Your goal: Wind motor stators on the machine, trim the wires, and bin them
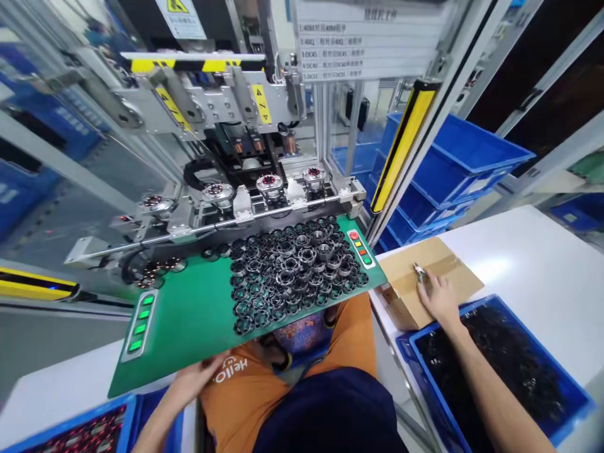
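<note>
My right hand is over a cardboard box on the white table, closed on small cutting pliers. The pliers' metal head points away from me, and the hand covers most of the handles. My left hand lies on my orange-trousered thigh by the front edge of the green work surface, holding nothing that I can see. Its fingers are stretched out, some partly hidden by the edge. Many black ring-shaped cores stand in rows on the green surface, some stacked. Several copper-wound cores sit at its left.
A winding machine with several round fixtures stands behind the surface. Button panels flank it. A blue bin of black parts is under my right forearm; another bin holds wound parts. Blue crates are stacked beyond.
</note>
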